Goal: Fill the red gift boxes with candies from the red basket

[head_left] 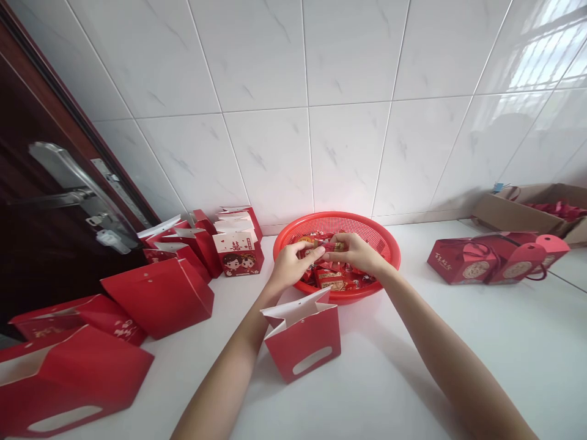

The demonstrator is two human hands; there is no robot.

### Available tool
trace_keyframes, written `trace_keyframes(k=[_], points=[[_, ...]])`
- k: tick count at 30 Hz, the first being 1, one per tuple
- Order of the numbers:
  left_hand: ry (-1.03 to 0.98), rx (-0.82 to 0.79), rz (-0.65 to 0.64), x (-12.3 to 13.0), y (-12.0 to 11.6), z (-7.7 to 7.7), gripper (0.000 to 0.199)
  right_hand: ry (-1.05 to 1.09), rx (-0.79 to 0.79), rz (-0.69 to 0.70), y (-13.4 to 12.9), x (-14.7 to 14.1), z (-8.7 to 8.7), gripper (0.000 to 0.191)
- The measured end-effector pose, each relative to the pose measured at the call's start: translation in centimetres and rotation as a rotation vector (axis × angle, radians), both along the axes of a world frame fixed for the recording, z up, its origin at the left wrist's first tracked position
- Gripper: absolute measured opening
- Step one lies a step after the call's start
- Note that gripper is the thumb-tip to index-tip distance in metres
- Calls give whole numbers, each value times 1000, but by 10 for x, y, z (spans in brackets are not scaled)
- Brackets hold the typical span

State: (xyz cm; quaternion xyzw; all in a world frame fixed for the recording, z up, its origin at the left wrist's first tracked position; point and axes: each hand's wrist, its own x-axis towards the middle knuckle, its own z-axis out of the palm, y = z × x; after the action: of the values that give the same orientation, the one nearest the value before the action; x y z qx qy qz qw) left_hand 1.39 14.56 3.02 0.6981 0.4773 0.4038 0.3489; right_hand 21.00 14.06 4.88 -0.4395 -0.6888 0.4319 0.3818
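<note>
Over the red plastic basket (337, 298), my left hand (293, 264) and my right hand (356, 250) meet with fingertips pinched. Between them is a small red wrapped candy (326, 248), partly hidden by the fingers. Many red and gold wrapped candies (332, 281) fill the basket below. In front of it, between my forearms, a red paper gift bag (305, 342) stands upright with its top open and an oval window low on its side. My left forearm passes close beside that bag.
Several red gift bags (158, 296) stand at the left, near a dark door with a metal handle (68, 198). A bag with cartoon figures (238, 256) is by the wall. Red gift boxes (493, 260) and a cardboard box (509, 211) are at the right.
</note>
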Motion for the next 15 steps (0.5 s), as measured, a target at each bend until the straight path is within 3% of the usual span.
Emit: trace_keyframes(k=[5,10,15], points=[[-93,97,-59,-1,4,-4,48,58,51,-5,-2,-3,2,48],[-194,57,-69,-1,6,-5,47,151,132,-183,0,1,1,48],[-198,85,-19,-1,6,-6,49,108,83,-41,0,3,0,42]])
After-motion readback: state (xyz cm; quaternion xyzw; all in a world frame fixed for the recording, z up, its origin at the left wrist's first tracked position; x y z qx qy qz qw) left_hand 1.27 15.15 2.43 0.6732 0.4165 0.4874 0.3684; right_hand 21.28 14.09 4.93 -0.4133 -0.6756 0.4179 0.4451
